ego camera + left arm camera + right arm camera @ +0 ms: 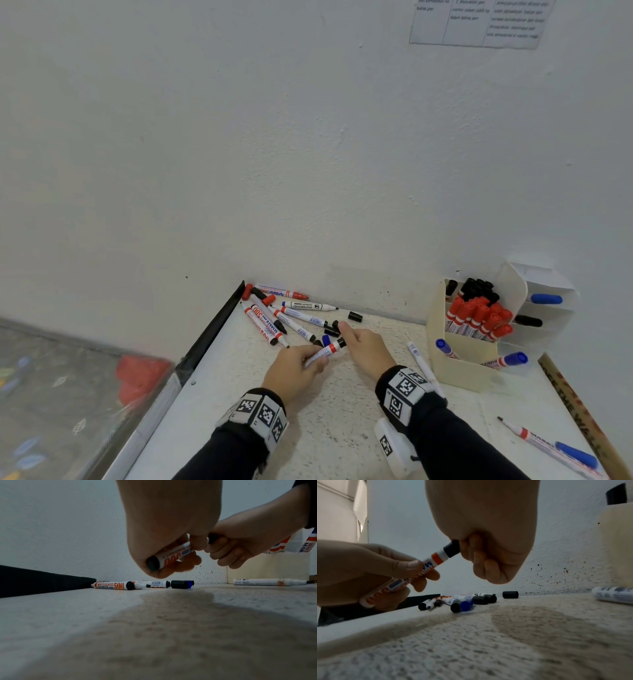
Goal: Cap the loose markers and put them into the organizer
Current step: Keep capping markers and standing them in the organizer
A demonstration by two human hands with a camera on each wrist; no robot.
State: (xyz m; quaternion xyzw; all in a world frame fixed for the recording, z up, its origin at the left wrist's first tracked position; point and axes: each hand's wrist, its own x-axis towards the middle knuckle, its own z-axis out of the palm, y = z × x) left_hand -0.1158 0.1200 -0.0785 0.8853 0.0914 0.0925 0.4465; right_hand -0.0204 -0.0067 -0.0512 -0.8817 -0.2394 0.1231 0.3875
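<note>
My left hand (301,363) grips the barrel of a white-and-red whiteboard marker (325,351) a little above the table. My right hand (356,346) curls round the black cap (452,549) that sits on the marker's front end. From the left wrist, the marker (171,555) shows its black rear end. A pile of loose markers (277,315) and loose black and blue caps (330,334) lies at the table's back left corner. The cream organizer (462,359) stands at the right, holding several red-capped and black-capped markers.
An uncapped marker (423,365) lies just right of my right hand, against the organizer's foot. Another marker with a blue cap beside it (555,448) lies near the front right. A wooden ruler (582,418) runs along the table's right edge. The wall is close behind.
</note>
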